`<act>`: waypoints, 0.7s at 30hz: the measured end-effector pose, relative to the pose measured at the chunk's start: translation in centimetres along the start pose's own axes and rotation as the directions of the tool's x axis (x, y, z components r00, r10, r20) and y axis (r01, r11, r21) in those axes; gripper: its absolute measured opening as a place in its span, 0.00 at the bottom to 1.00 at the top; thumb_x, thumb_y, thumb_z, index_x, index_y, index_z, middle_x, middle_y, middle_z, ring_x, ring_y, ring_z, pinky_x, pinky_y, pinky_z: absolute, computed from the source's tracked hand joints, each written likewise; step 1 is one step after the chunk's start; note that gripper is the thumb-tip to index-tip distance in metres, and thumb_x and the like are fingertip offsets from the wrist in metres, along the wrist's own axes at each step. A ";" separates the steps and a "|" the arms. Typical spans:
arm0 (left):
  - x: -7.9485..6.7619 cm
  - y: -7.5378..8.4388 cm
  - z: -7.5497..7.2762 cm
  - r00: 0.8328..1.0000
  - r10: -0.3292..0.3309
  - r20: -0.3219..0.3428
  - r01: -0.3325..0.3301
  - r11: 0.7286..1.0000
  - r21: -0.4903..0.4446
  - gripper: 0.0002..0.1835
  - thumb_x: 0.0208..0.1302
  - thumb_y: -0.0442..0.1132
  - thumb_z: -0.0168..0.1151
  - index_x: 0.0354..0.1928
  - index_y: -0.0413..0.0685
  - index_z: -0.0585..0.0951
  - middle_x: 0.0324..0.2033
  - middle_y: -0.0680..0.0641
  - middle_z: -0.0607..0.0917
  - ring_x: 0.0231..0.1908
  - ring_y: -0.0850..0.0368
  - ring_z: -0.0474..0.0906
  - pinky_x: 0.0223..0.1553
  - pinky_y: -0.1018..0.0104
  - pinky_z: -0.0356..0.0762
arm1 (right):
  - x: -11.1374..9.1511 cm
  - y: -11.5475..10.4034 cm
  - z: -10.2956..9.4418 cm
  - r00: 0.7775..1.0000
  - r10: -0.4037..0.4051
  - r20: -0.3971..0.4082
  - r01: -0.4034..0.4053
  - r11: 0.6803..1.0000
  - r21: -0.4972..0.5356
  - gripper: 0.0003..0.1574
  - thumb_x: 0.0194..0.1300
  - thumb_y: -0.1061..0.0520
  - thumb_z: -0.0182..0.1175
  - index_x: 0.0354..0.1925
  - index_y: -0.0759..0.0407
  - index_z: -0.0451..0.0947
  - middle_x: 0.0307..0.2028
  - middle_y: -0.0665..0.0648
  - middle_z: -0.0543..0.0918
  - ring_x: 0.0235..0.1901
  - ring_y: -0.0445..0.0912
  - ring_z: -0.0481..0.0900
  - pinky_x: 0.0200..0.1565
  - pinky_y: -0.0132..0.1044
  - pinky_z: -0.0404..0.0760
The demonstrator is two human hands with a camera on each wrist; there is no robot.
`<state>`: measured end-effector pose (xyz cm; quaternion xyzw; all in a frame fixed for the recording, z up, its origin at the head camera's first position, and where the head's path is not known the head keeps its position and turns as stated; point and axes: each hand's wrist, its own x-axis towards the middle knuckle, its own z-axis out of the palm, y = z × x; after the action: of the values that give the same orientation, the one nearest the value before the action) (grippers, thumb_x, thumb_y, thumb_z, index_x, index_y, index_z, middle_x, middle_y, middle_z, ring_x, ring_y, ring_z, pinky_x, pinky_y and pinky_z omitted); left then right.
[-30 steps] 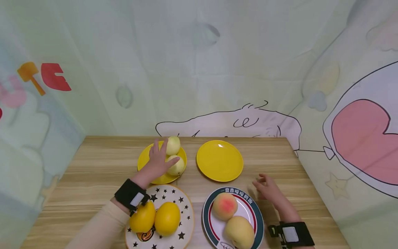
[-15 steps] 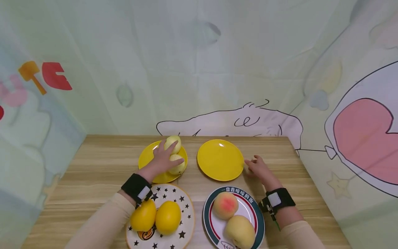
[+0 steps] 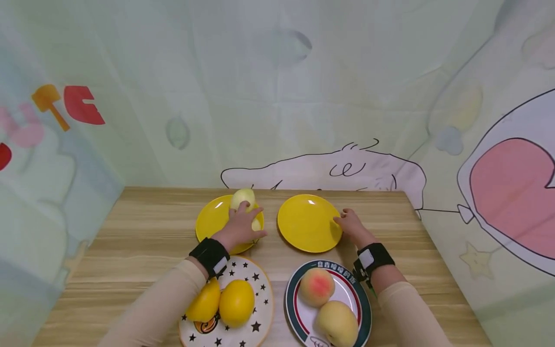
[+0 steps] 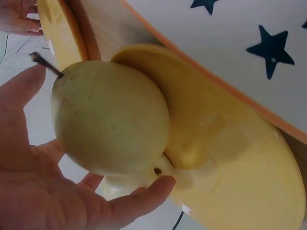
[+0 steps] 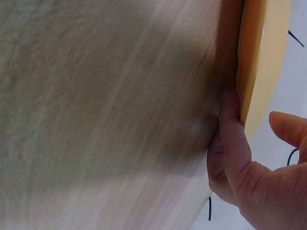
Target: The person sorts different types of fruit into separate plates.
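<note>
My left hand [image 3: 240, 227] reaches over the nearer of two pale green pears on the left yellow plate [image 3: 207, 224]. In the left wrist view its fingers spread around that pear [image 4: 110, 117], whose stem points toward the thumb. The other pear [image 3: 243, 196] sits behind it, by the plate's far rim. At the right rim of the second yellow plate [image 3: 307, 224] is my right hand [image 3: 353, 227]. The right wrist view has one finger [image 5: 231, 120] against the plate's outer edge, low by the table, while the thumb stands apart from the rim.
In front, a white star-patterned plate [image 3: 262, 308] bears two yellow fruits [image 3: 236, 303], partly under my left forearm. Beside it, a blue-rimmed plate [image 3: 291, 308] holds a blushed peach [image 3: 317, 287] and a paler round fruit [image 3: 338, 323]. A printed cloth backdrop [image 3: 243, 96] borders the wooden table [image 3: 143, 221].
My right hand has moved forward and left from beside the blue-rimmed plate to the rim of the right yellow plate. My left hand has shifted right over the nearer pear.
</note>
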<state>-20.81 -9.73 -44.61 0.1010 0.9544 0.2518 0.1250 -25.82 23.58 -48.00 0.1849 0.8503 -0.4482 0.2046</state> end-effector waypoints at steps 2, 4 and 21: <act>0.0 0.3 0.3 1.000 -0.012 -0.007 0.012 1.000 0.016 0.38 0.66 0.55 0.67 0.75 0.54 0.69 0.74 0.34 0.55 0.66 0.25 0.57 0.63 0.38 0.72 | 0.1 -0.1 0.0 1.000 0.017 -0.003 -0.018 1.000 -0.011 0.42 0.80 0.56 0.46 0.78 0.71 0.39 0.76 0.76 0.51 0.72 0.67 0.57 0.75 0.57 0.59; 0.0 0.5 0.6 1.000 -0.026 -0.012 0.026 0.999 0.029 0.38 0.66 0.55 0.67 0.75 0.53 0.69 0.73 0.33 0.56 0.65 0.24 0.59 0.62 0.38 0.73 | 0.1 -0.1 0.1 0.999 0.036 -0.003 -0.036 0.999 -0.011 0.41 0.81 0.55 0.46 0.78 0.70 0.41 0.76 0.75 0.52 0.70 0.66 0.59 0.75 0.56 0.61; 0.8 0.7 1.9 0.996 -0.070 -0.048 0.071 0.997 0.015 0.24 0.61 0.42 0.73 0.58 0.44 0.80 0.59 0.37 0.73 0.51 0.39 0.70 0.53 0.50 0.78 | 0.8 0.7 -0.8 0.999 -0.007 0.032 0.004 0.996 0.092 0.30 0.73 0.70 0.48 0.71 0.78 0.59 0.63 0.74 0.68 0.52 0.59 0.75 0.66 0.52 0.77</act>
<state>-20.97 -8.09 -45.99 0.0623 0.9621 0.2413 0.1105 -26.27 24.67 -48.47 0.1843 0.8259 -0.4904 0.2084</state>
